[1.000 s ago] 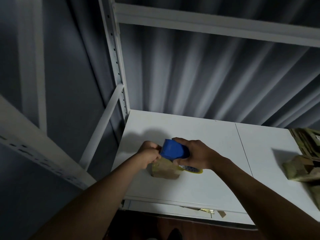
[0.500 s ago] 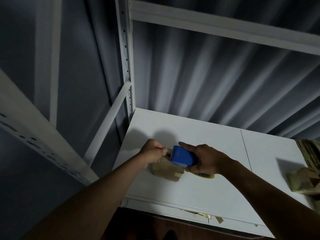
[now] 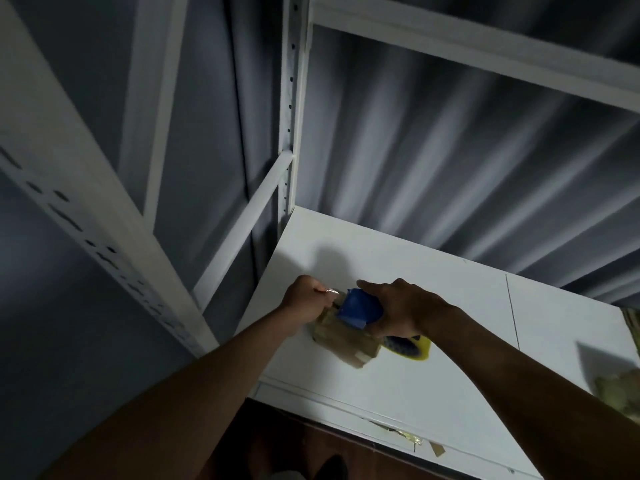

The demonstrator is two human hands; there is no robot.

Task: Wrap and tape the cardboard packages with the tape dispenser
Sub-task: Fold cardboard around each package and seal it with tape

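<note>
A small brown cardboard package (image 3: 346, 342) lies on the white shelf board (image 3: 450, 358), near its left end. My right hand (image 3: 401, 311) grips a blue tape dispenser (image 3: 360, 311) with a yellow tape roll (image 3: 410, 348) at its rear, held over the package's top. My left hand (image 3: 306, 301) is at the package's left end and pinches a shiny strip of tape (image 3: 330, 291) that runs to the dispenser. The package's far side is hidden under both hands.
Other taped cardboard packages (image 3: 620, 393) sit at the right edge of the shelf. A white perforated upright (image 3: 291, 109) rises at the shelf's back left corner. A corrugated metal wall (image 3: 450, 150) stands behind. Tape scraps (image 3: 412, 439) hang under the front edge.
The dispenser and my right hand have shifted right over the package. My left hand now holds a stretched tape end. The view has tilted a little toward the left.
</note>
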